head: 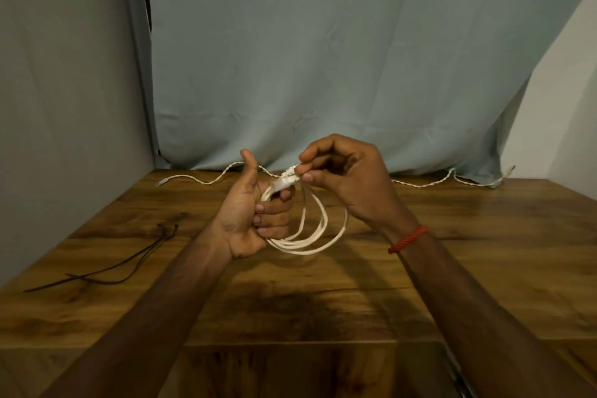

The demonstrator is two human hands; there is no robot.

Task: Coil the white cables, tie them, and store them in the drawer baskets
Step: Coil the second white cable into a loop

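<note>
- White cable coil (307, 236) hung in several loose loops above the wooden table (323, 300). It sat near the middle of the head view, the only view, between the two hands.
- Left hand (248, 216) gripped the coil at its left side, fingers (274, 213) curled round the gathered loops and thumb standing up, free.
- Right hand (349, 181) pinched the plug end (286, 182) at the top of the coil between thumb and forefinger. Its other fingers were curled and seemed to hold nothing. A red thread band (408, 239) circled that wrist.
- The loops drooped below and to the right of the left hand, passing under the right hand. They looked clear of the tabletop, though this was hard to be sure of.
- Progress, as a judgement: coiling of this cable looked nearly done, with only the last short length at the top being tucked or wrapped. No tie showed on the coil.
- Braided white cable (429, 184) lay stretched along the far edge of the table, passing behind the hands, uncoiled. The hands hid the middle, so I could not tell whether it was one cable or two.
- Thin dark strands (106, 271) — probably the ties — lay on the table at the left, well apart from both hands.
- Left to do, by the look of it: tie this coil, coil and tie the far cable, then store everything. No drawer or basket was in view.
</note>
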